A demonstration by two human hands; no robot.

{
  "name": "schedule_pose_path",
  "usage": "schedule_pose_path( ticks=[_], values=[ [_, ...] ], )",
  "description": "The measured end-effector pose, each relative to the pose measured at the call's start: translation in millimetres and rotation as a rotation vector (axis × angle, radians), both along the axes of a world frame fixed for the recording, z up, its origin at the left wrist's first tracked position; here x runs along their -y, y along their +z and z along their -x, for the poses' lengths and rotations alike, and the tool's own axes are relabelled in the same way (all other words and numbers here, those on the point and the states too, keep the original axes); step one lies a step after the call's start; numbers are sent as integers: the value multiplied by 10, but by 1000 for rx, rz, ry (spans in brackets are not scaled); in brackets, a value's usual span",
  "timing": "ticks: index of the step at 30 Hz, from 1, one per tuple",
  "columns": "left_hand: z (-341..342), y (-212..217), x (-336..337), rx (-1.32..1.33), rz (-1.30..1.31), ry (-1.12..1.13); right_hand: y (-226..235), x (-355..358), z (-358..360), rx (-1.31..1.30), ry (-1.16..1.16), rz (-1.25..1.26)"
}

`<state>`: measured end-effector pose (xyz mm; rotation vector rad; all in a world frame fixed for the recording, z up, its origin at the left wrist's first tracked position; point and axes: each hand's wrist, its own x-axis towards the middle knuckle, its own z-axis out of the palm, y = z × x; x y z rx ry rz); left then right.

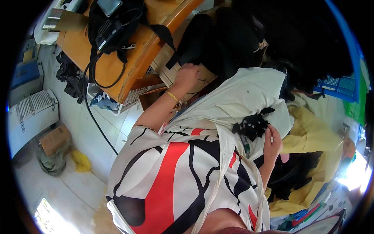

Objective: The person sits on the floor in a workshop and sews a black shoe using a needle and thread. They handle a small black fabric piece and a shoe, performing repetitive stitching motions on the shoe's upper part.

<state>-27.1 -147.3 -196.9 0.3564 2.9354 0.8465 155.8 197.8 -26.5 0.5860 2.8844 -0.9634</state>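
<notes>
My left hand (pixel 188 77), with a gold bracelet at the wrist, is at the lower edge of a dark heap of black cloth (pixel 218 43). Its fingers are bent against the cloth, above a brown cardboard piece (pixel 165 64). Across my lap lies a white apron (pixel 249 87). A small crumpled bundle of black fabric pieces (pixel 252 125) rests on it. My right hand (pixel 273 141) is at the bundle's right side, its fingers curled together at the edge. The fingertips are partly hidden.
A wooden table (pixel 146 58) at upper left bears a black bag (pixel 117 27). A black cable (pixel 91 111) hangs to the floor. Yellow cloth (pixel 311 130) and more black fabric (pixel 292 175) lie at right. A white basket (pixel 132 99) sits under the table; a cardboard box (pixel 55 140) stands far left.
</notes>
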Motion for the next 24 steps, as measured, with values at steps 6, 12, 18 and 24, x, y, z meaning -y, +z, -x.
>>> schedule_pose_path(
  ticks=[6, 12, 18, 24],
  values=[
    [-95, -307, 366, -13, 171, -116, 1, 34, 18, 24, -69, 66],
    [-62, -374, 420, 4, 270, -200, -16, 38, 9, 22, -7, 21],
    [-52, -372, 481, 22, 312, -267, -89, 17, -51, 10, 32, 28],
    [7, -211, 492, 191, 137, -154, -110, -1, -80, 9, 82, -21]
  ],
)
